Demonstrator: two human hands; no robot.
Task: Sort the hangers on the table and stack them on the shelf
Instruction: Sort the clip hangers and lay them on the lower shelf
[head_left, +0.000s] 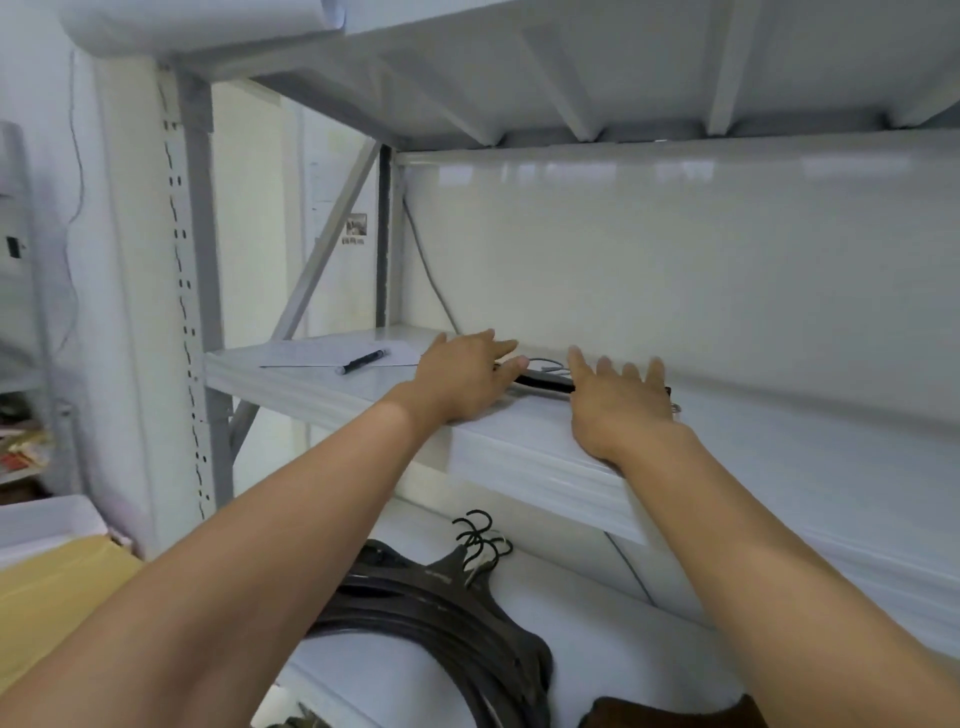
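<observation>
Nearest to you, a pile of dark brown broad-shouldered hangers (441, 613) with black wire hooks lies on the white surface (571, 613), its hooks bunched toward the shelf. Treat this pile as the work that remains. A dark brown object (675, 714) at the bottom edge is cut off by the frame and cannot be identified. A yellow paper envelope (57, 587) lies at the left, apart from the pile. Above the surface, both of your forearms reach up onto the white metal shelf (519, 457). Your right hand (623, 410) lies flat, fingers straight and spread, pressing on a dark flat hanger (545, 383) that rests on the shelf board just behind the front lip. Your left hand (462, 379) covers the other end of that hanger. Its fingers look extended, but you cannot tell whether the thumb hooks the hanger or only touches it. Only a short dark stretch shows between your hands, so the number of hangers laid there cannot be read. Judge the task as in its early part: the stack on the shelf looks thin, and most hangers appear to be below. Farther left on the shelf, a white sheet of paper (332, 353) carries a black pen (362, 362), well apart from the hanger. A grey cable (431, 275) runs down the rear corner.
</observation>
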